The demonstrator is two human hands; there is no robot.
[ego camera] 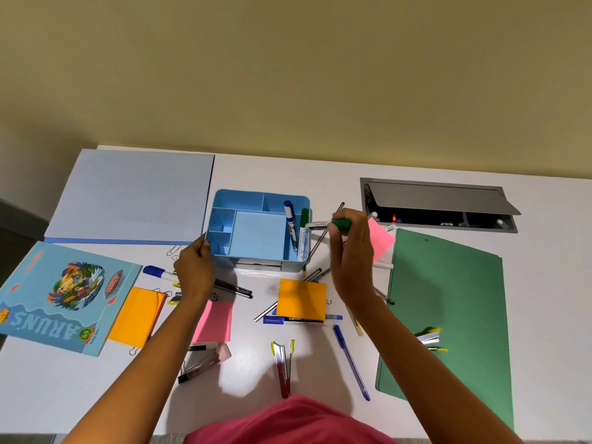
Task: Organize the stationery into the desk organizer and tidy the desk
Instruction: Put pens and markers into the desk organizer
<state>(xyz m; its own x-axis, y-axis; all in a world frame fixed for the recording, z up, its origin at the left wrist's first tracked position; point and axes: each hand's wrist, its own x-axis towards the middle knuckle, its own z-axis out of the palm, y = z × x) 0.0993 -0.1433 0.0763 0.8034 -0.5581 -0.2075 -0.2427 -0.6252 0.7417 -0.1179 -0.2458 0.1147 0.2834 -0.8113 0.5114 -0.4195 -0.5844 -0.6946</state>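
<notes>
The light blue desk organizer point(256, 233) stands mid-desk with a blue-capped marker point(290, 224) and a green-capped marker point(303, 233) upright in its right compartment. My left hand point(193, 267) grips the organizer's front left corner. To the right of the organizer my right hand point(350, 251) grips a green-capped white marker point(326, 224), held level with its white end pointing at the organizer's right wall. A thin black pen point(323, 238) slants just behind it.
Around the organizer lie orange sticky pads point(301, 299), point(136, 317), pink pads point(214, 322), point(381, 240), a blue pen point(350, 362), a red stapler point(283, 368), markers, black pens and clips. A green folder point(448, 315) is at right, a blue notebook point(61, 298) and pale folder point(134, 197) at left, an open cable hatch point(439, 205) behind.
</notes>
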